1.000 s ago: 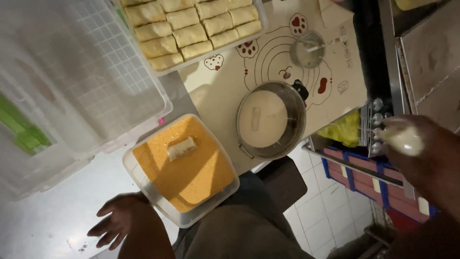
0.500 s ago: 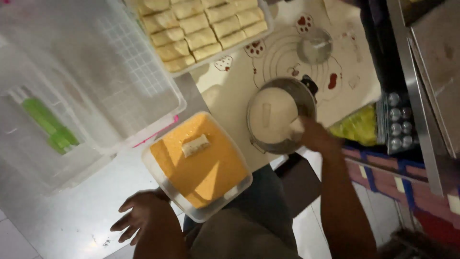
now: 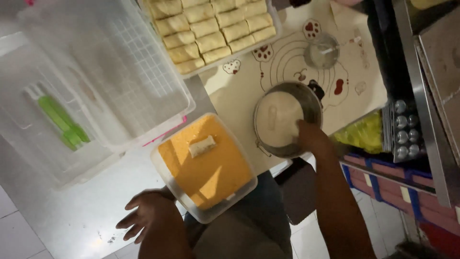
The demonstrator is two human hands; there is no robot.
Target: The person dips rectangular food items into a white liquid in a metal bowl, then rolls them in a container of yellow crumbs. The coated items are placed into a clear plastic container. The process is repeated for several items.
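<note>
My right hand reaches into a round metal bowl of pale batter, fingers at the batter's right edge; I cannot see whether it holds anything. A square clear tub of orange breadcrumbs sits at the table's near edge with one pale roll lying on the crumbs. My left hand hovers with fingers spread beside the tub's near left corner, holding nothing.
A tray of several pale rolls lies at the far side. A clear gridded plastic lid and a clear box with green tongs sit left. A small glass bowl rests on a patterned mat. Egg cartons and a yellow bag stand right.
My right hand came from the right side down into the batter bowl. The left hand stayed beside the breadcrumb tub.
</note>
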